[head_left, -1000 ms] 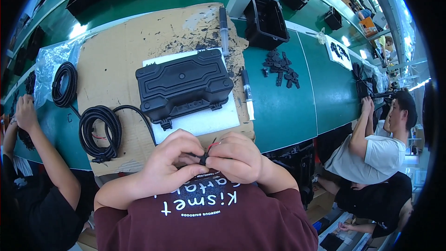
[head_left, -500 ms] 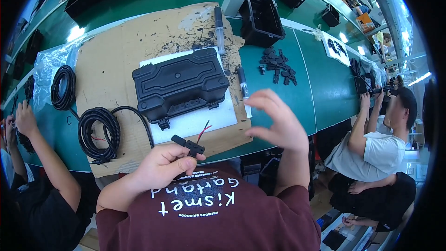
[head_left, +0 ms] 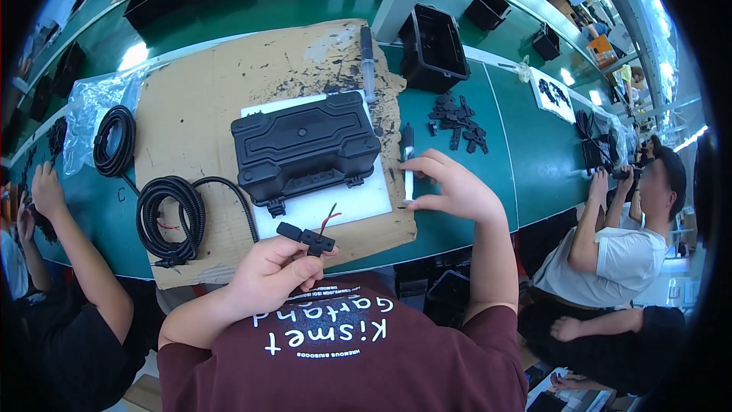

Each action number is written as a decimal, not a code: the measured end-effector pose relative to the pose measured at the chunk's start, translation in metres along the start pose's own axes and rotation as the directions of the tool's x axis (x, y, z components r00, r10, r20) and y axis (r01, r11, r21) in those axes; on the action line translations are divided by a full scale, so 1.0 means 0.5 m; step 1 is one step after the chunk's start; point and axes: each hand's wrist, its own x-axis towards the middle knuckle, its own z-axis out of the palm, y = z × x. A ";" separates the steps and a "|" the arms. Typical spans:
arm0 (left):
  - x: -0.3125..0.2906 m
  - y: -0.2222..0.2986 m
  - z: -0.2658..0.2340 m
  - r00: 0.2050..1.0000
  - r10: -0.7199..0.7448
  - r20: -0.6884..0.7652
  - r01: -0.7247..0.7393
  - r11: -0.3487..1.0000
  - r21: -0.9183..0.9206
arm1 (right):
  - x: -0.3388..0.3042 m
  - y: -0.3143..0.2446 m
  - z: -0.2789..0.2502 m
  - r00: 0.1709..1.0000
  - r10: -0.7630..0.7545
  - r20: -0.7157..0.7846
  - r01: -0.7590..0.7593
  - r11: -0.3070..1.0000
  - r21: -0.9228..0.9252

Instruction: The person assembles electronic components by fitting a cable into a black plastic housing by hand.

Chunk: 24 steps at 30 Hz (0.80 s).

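Note:
My left hand pinches a small black plastic connector piece with a stub to its left. Short red and dark wires stick up from it. To the right, my right hand is over a syringe with a dark barrel and a white lower end. The index finger and thumb are apart, their tips at the syringe's white part; no firm grip shows. Beyond my hands, a closed black hard case rests on a white foam sheet.
Cardboard covers the green table. Coils of black corrugated tube lie left, a second syringe beyond the case. Right are loose black parts and an open black box. Co-workers sit on both sides, including a person in white.
My right hand has come down and left onto the syringe, its fingers still apart. My left hand keeps the connector in nearly the same place. The view has shifted slightly.

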 end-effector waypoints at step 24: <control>0.046 0.004 0.011 0.792 0.600 -0.113 -0.427 0.677 0.599 | -0.096 -0.156 0.145 0.694 -0.646 -0.318 0.203 -0.248 0.947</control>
